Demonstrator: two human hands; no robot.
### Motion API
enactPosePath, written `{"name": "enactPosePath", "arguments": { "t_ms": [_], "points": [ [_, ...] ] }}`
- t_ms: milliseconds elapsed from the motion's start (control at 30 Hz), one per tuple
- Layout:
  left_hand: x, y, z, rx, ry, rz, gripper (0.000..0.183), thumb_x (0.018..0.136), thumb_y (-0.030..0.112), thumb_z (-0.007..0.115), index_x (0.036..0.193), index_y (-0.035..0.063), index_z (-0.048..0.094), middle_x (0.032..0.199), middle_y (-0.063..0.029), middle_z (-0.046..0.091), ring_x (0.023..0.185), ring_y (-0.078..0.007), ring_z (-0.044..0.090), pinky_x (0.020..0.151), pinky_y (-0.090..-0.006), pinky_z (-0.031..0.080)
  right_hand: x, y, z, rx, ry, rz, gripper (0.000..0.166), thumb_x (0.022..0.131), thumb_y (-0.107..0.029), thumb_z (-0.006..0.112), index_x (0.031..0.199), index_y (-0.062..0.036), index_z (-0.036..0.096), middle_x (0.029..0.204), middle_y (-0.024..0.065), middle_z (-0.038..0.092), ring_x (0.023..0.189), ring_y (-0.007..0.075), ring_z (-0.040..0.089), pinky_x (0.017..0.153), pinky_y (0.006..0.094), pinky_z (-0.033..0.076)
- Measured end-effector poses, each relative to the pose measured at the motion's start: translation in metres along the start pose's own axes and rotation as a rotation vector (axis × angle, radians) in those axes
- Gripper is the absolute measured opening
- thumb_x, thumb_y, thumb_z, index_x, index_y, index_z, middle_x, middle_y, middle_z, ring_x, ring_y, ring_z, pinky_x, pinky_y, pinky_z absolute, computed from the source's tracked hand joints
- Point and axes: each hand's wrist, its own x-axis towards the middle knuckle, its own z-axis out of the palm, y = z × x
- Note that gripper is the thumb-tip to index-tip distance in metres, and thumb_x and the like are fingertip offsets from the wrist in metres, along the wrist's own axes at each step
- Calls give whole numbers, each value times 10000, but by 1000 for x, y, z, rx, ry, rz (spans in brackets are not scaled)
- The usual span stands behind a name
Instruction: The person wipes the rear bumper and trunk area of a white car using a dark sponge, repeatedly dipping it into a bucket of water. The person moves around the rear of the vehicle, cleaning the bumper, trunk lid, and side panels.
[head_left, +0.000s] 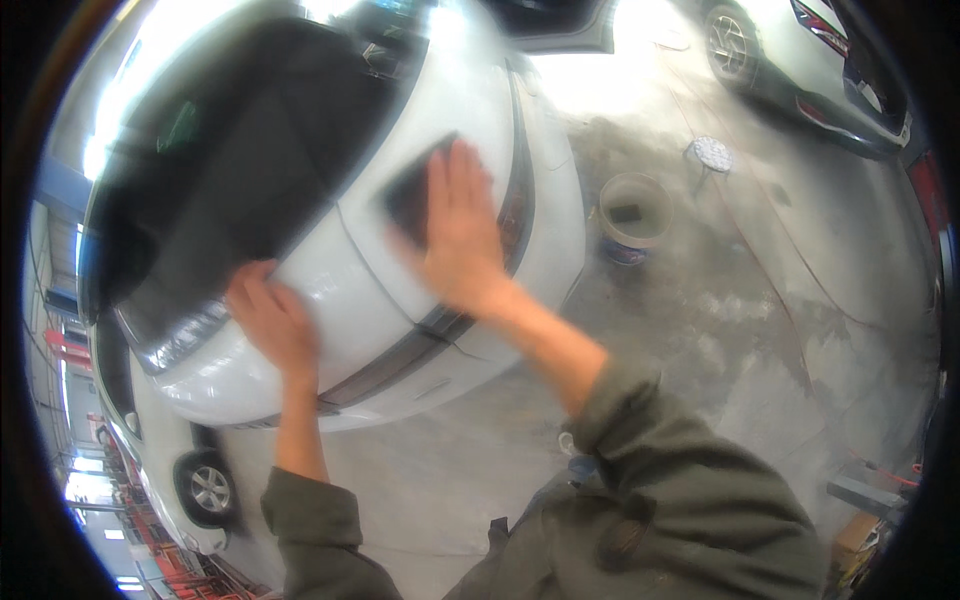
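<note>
A white car (457, 90) fills the space before me, its dark rear window (247, 150) on the left and a reddish-brown tail-light strip (390, 367) along the lower edge. My right hand (461, 232) lies flat over a dark rectangular sheet (411, 196) and presses it on the white panel above the lamp. Motion blurs the hand and sheet, so I cannot tell the sheet's material. My left hand (274, 315) rests on the white body at the window's lower edge, fingers bent and nothing visible in them. Its fingertips touch near the glass.
On the concrete floor (720, 330) to the right stands a bucket (637, 232) with a dark piece inside. Beyond it are a small round stool (712, 154) and a thin hose (757, 262). Another white car (795, 67) stands at upper right, another car's wheel (206, 487) at lower left.
</note>
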Motion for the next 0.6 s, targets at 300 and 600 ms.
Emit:
{"name": "enactPosePath", "arguments": {
  "t_ms": [300, 600],
  "points": [
    [-5, 12, -2, -22, 17, 30, 282, 906, 26, 534, 1160, 0, 652, 1262, -214, 620, 1213, -412, 539, 1079, -517, 409, 41, 67, -13, 102, -179, 128, 837, 1109, -512, 441, 1640, 108, 259, 1745, 321, 171, 1633, 484, 132, 1332, 560, 147],
    [-8, 15, -5, -6, 6, 45, 299, 903, 27, 538, 1180, -4, 644, 1271, -222, 609, 1219, -419, 534, 1091, -516, 403, -70, -23, -32, 54, -216, -209, 850, 785, -96, 673, 1591, 40, 441, 1733, 225, 317, 1628, 471, 212, 1316, 569, 205]
  ]
}}
